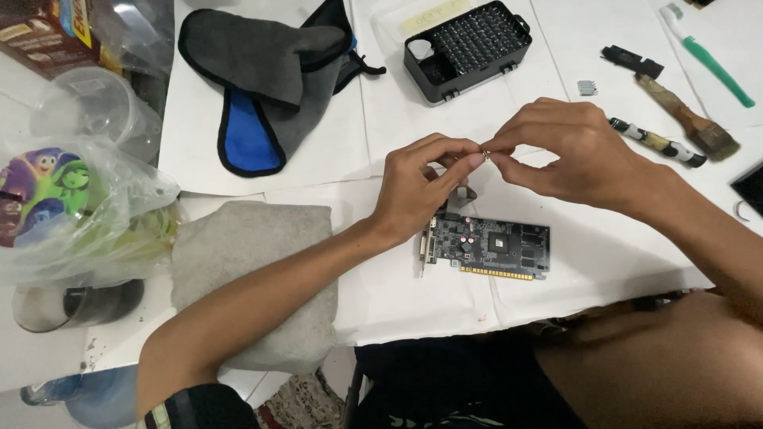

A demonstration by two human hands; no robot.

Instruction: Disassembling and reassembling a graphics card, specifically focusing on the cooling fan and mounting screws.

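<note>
Both hands, left hand and right hand, pinch a tiny metal part at twelve o'clock above the circuit board; a steady, close grip seems wise.

A grey cloth with blue lining lies at the top of the white surface, beside a black case of screwdriver bits. To the right lie a green toothbrush, a worn paintbrush and a small black part. On the left, a grey towel sits by a clear plastic bag and a plastic cup.
</note>
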